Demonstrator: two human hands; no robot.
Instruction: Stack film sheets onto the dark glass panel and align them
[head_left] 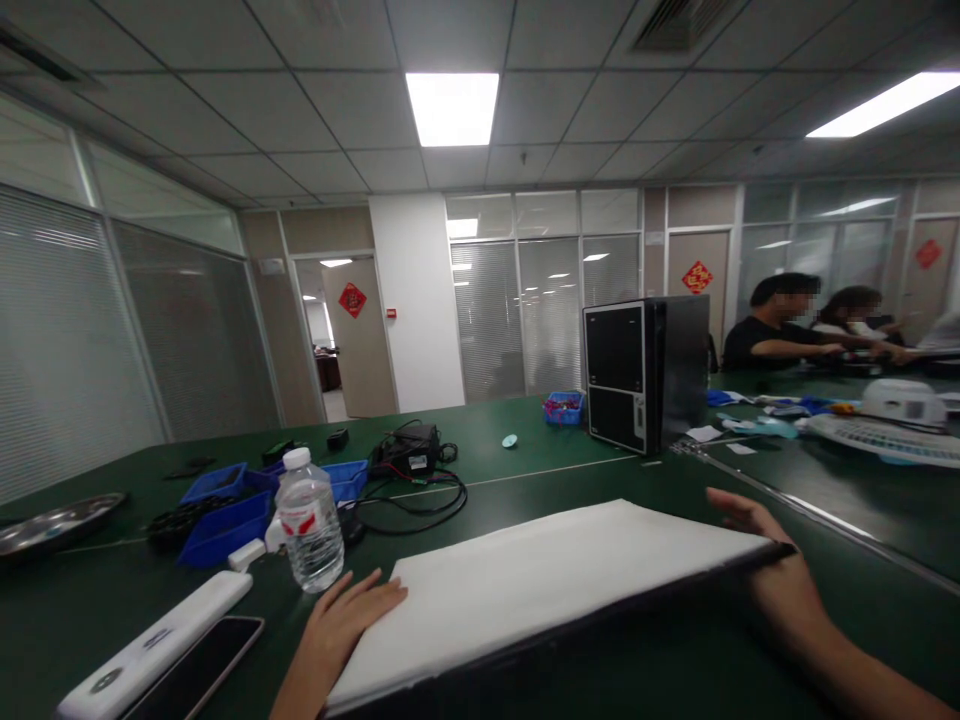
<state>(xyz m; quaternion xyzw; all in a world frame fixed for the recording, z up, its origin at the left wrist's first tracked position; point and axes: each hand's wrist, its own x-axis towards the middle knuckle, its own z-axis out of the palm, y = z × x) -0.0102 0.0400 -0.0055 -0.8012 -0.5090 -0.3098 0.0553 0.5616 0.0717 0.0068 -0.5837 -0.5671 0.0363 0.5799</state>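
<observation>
White panel (555,580), underside dark and indistinct, held between left hand (349,615) and right hand (761,555).

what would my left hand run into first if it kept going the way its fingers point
The panel: the left hand lies at its near left corner, fingers aimed right and slightly away, so it would slide across the white top. What lies in that line past the far edge is hard to judge; depth is unclear.

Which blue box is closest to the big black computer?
The small blue box right beside the computer, with colourful bits inside. The other blue boxes sit far away, by the water bottle.
</observation>
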